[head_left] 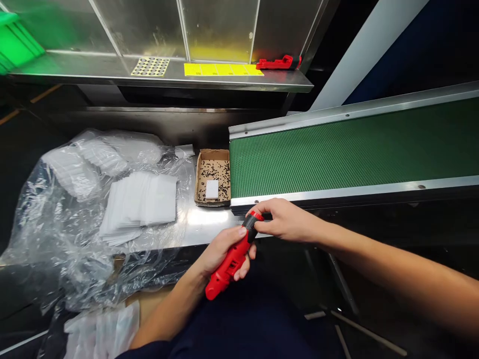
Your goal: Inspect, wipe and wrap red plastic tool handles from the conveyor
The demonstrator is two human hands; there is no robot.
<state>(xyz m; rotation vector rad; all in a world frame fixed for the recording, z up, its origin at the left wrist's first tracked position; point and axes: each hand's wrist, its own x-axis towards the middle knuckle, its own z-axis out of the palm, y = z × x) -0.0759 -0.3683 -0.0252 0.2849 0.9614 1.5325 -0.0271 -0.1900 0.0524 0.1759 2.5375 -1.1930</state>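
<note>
Near the green belt's point(352, 149) front edge, the left hand point(220, 252) grips a red screwdriver point(232, 259). The right hand point(286, 219) pinches its black tip.

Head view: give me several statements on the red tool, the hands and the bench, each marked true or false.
1. The left hand grips the body of the red tool. True.
2. The right hand rests on the green conveyor belt. False: it pinches the tool's black front end, in front of the belt's edge.
3. A small cardboard box sits beside the belt's end. True.
4. The stack of white sheets lies on the belt. False: it lies on clear plastic wrap on the bench.
5. Yellow labels lie on the upper shelf. True.
</note>
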